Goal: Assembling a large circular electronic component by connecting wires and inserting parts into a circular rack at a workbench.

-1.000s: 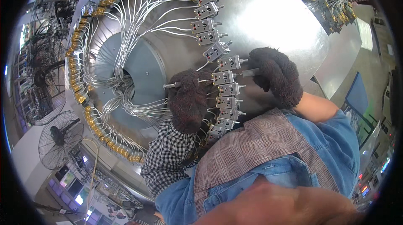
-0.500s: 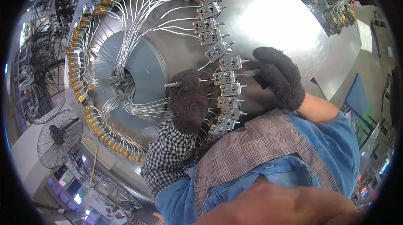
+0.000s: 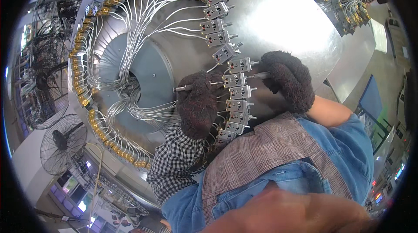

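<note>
The small silver block, with round holes in its face, stood in a curved row of similar blocks. A slim metal screwdriver-like tool reached toward its left side; a short grey tool was at its right.

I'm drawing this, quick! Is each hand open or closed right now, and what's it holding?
Left hand: closed around a thin metal tool.
Right hand: closed on a grey tool; can't tell what kind.
</note>
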`<state>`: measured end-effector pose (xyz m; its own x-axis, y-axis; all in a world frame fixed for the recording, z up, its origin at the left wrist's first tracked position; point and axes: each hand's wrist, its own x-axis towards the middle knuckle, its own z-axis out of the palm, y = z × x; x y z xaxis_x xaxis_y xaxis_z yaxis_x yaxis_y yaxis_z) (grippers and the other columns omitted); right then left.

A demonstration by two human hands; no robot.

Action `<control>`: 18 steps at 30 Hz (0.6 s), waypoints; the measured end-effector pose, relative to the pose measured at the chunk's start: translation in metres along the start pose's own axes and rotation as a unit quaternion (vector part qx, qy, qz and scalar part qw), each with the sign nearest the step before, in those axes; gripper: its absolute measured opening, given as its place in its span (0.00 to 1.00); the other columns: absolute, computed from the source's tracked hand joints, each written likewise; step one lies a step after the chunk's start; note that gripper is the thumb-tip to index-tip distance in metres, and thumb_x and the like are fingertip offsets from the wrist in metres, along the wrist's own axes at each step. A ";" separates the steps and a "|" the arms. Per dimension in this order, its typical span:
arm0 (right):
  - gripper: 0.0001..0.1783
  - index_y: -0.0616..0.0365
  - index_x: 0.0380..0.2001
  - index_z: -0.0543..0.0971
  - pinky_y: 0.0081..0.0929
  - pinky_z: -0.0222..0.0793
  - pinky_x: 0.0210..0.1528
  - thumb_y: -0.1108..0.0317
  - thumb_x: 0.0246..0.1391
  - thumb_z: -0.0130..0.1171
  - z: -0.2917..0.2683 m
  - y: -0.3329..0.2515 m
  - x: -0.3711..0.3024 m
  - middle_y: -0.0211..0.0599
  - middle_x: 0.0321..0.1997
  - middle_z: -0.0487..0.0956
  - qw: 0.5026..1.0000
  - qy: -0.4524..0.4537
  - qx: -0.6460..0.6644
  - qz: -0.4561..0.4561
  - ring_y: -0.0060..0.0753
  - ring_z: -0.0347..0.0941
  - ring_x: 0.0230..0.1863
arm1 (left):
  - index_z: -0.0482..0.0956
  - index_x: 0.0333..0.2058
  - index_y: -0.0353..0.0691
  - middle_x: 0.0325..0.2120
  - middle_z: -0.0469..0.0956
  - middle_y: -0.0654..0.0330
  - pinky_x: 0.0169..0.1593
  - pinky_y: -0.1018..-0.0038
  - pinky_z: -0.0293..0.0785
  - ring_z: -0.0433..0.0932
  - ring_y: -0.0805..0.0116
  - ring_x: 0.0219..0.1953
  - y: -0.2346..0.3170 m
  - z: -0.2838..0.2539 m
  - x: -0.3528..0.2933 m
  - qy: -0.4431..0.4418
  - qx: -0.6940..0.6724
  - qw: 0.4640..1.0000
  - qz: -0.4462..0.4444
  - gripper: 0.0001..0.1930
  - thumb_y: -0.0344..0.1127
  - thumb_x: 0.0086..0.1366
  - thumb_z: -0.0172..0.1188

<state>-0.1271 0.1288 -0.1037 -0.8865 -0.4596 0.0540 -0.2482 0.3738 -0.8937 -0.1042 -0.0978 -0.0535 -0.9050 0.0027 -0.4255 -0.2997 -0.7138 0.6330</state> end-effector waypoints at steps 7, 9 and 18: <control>0.15 0.61 0.43 0.72 0.19 0.68 0.25 0.67 0.51 0.53 -0.010 -0.035 0.013 0.39 0.31 0.75 0.953 0.011 0.221 0.207 0.22 0.71 0.23 | 0.65 0.38 0.37 0.36 0.69 0.54 0.47 0.65 0.67 0.69 0.62 0.40 0.002 -0.023 0.002 -0.075 -0.013 0.996 -0.052 0.08 0.35 0.63 0.46; 0.16 0.61 0.43 0.72 0.17 0.65 0.23 0.63 0.54 0.48 -0.008 -0.039 0.014 0.35 0.26 0.74 0.920 0.062 0.306 0.238 0.17 0.68 0.20 | 0.64 0.40 0.37 0.38 0.69 0.52 0.49 0.65 0.66 0.68 0.60 0.42 0.000 -0.026 0.002 -0.097 -0.052 0.993 -0.044 0.10 0.36 0.64 0.45; 0.18 0.61 0.47 0.69 0.18 0.69 0.27 0.68 0.52 0.52 -0.007 -0.031 0.011 0.37 0.35 0.74 0.941 0.075 0.296 0.145 0.21 0.71 0.28 | 0.66 0.39 0.37 0.37 0.70 0.51 0.43 0.62 0.72 0.72 0.58 0.39 0.015 0.005 -0.006 0.016 0.025 0.998 -0.053 0.09 0.34 0.61 0.49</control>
<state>-0.1319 0.1178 -0.0727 -0.9395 -0.2720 -0.2084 0.2346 -0.0676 -0.9697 -0.1044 -0.1055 -0.0381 -0.8574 0.0528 -0.5119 -0.4087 -0.6745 0.6149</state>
